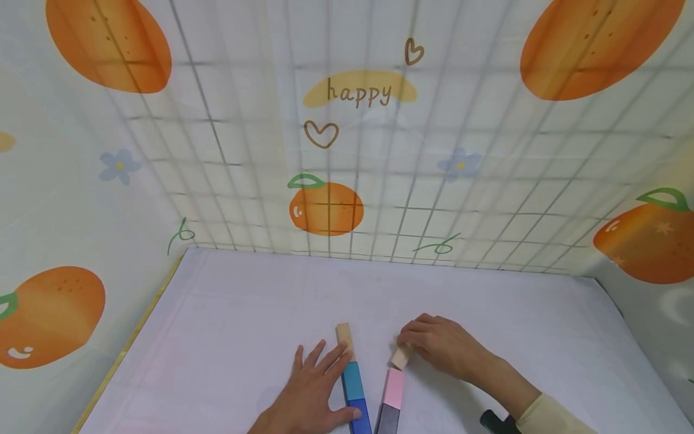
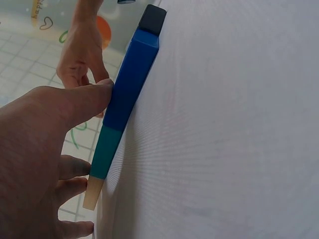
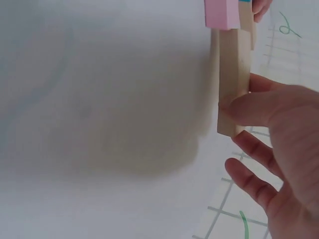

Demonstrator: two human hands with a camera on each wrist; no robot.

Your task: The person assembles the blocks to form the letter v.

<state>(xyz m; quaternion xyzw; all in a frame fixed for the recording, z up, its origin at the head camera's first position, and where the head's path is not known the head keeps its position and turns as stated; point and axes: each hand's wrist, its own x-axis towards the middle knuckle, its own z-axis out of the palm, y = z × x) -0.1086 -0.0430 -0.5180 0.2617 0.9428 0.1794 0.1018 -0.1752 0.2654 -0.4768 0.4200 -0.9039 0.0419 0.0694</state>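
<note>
A row of end-to-end blocks lies before my left hand [image 1: 309, 395]: a plain wooden block [image 1: 343, 333], a teal block [image 1: 353, 381], a blue block [image 1: 361, 422] and a black block [image 2: 152, 20]. Spread fingers of that hand touch the row, its thumb against the blue block and a fingertip at the wooden one. My right hand [image 1: 444, 346] pinches another plain wooden block [image 3: 234, 79] between thumb and fingers. This block sits at an angle close to the end of a pink block [image 1: 393, 387]. Behind the pink one is a dark grey block [image 1: 388, 419], cut off by the frame's bottom.
White cloth [image 1: 260, 301] covers the table. A printed curtain [image 1: 379, 150] with oranges and grid lines rises at the back and sides. Near the right wrist, a black object [image 1: 496, 422] is partly visible at the bottom edge.
</note>
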